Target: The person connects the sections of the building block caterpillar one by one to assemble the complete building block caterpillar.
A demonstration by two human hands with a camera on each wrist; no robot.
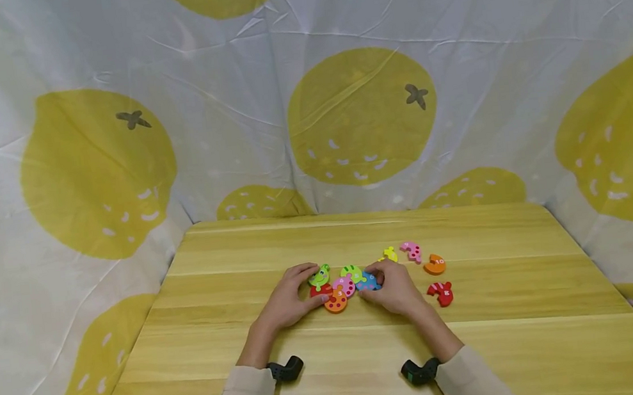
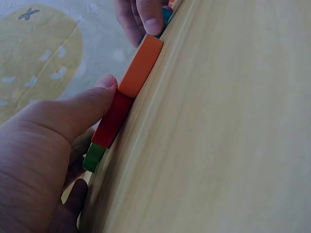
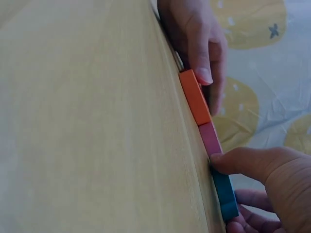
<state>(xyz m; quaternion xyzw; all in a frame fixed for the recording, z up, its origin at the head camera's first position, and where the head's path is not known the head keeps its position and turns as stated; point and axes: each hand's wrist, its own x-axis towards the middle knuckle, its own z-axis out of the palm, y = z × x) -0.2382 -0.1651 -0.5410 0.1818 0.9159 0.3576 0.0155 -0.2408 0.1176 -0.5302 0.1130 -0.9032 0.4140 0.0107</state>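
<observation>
Several flat, numbered caterpillar puzzle pieces lie linked in a zigzag on the wooden table. My left hand [image 1: 289, 298] holds the left end, its fingers by the green smiling head piece [image 1: 320, 278] and its thumb on the red piece [image 2: 112, 119]. An orange piece [image 1: 336, 301], a pink piece [image 1: 344, 286] and a light green piece [image 1: 352, 274] run on to the right. With thumb and fingers, my right hand [image 1: 393, 287] pinches the blue piece [image 3: 224, 191] at the right end. Parts of the red and blue pieces are hidden under the fingers in the head view.
Loose pieces lie to the right: a yellow one [image 1: 390, 255] partly behind my right hand, a pink one [image 1: 412, 252], an orange one [image 1: 435, 265] marked 10, and a red striped one [image 1: 442, 293]. A lemon-print curtain [image 1: 240, 134] hangs behind the table [image 1: 335, 376].
</observation>
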